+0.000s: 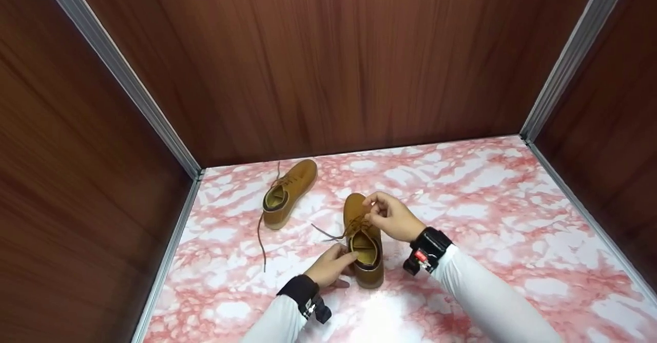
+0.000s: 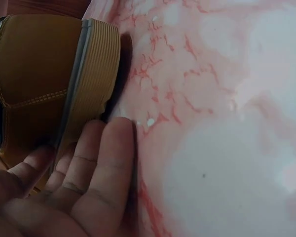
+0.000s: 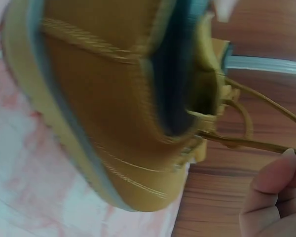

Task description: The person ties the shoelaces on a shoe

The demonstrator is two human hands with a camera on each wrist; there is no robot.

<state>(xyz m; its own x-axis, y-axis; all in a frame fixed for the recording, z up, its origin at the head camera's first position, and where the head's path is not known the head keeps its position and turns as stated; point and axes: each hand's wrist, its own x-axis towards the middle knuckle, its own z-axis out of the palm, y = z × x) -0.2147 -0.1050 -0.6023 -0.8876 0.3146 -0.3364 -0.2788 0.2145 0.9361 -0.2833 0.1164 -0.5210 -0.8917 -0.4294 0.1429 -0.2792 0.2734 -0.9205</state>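
Note:
A tan lace-up shoe (image 1: 370, 276) stands upright on the floor, toe pointing away from me. My left hand (image 1: 328, 267) holds its left side near the heel. The thumb reaches the collar in the head view; several fingers (image 2: 111, 158) lie along the ribbed sole in the left wrist view. Above the shoe's right front, my right hand (image 1: 392, 217) has thumb and forefinger together. In the right wrist view those fingers (image 3: 274, 175) pinch a brown shoelace (image 3: 241, 142), which runs taut from the eyelets. The other lace end (image 1: 328, 234) trails left across the floor.
A second tan shoe (image 1: 300, 177) stands farther back on the left, its loose lace (image 1: 261, 240) stretched along the floor. Brown wood-grain panels (image 1: 339, 65) with grey metal edging (image 1: 120, 71) enclose the red-and-white marbled floor (image 1: 477, 209).

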